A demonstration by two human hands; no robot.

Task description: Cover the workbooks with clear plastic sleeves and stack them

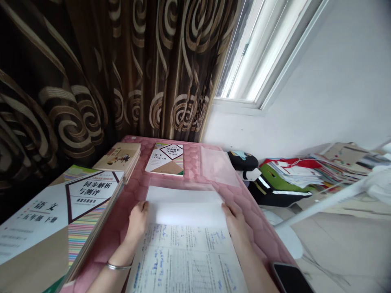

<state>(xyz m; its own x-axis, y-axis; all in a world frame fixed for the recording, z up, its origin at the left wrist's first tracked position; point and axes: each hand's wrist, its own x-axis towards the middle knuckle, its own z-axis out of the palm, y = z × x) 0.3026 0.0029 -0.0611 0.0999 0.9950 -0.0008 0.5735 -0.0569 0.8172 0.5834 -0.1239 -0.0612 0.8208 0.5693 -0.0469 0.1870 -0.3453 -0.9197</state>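
Note:
My left hand [139, 219] is closed on the left edge of a large paper sheet [186, 256], with a silver bangle on the wrist. On the opposite edge, my right hand [234, 219] grips the same paper, thumb on top. Print and blue handwriting cover the near part of the sheet; its far part is a blank white band. A clear plastic edge [180, 185] shows just beyond the paper. Whether the paper lies inside that plastic I cannot tell. A dark-screened phone [291, 278] lies beside my right forearm.
A pink quilted cover [195, 162] spreads under everything. Stacked workbooks [36, 232] and tan books [117, 156] stand at left, one workbook [166, 158] farther back. A translucent sheet [218, 166] lies back right. Beyond the right edge are a white stand [330, 199], bag [275, 183] and papers [339, 162].

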